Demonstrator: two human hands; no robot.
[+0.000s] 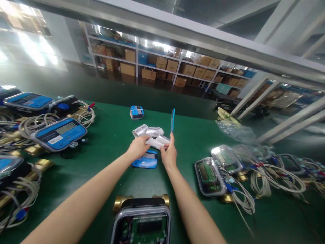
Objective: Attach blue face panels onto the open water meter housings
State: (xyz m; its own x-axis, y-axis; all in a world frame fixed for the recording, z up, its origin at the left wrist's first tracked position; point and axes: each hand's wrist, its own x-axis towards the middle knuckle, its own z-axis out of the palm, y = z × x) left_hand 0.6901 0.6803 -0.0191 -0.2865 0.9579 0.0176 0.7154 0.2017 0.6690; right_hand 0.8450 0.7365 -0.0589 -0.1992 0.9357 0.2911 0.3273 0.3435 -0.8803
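Over the green table, my left hand pinches the near edge of a curled white label strip. My right hand is closed too, gripping a thin blue faceplate that stands upright, seen edge-on. Its fingertips also touch the right end of the strip. Just below the strip lies another blue faceplate with window cutouts, partly covered by my left hand. Nearest to me is a meter with brass pipe ends, its green circuit board showing inside a clear-rimmed case.
A small banded stack of blue faceplates sits farther back. Blue-faced meters with coiled cables crowd the left side. Open-cased meters and cables lie at right, near a clear plastic bag. A metal beam crosses overhead.
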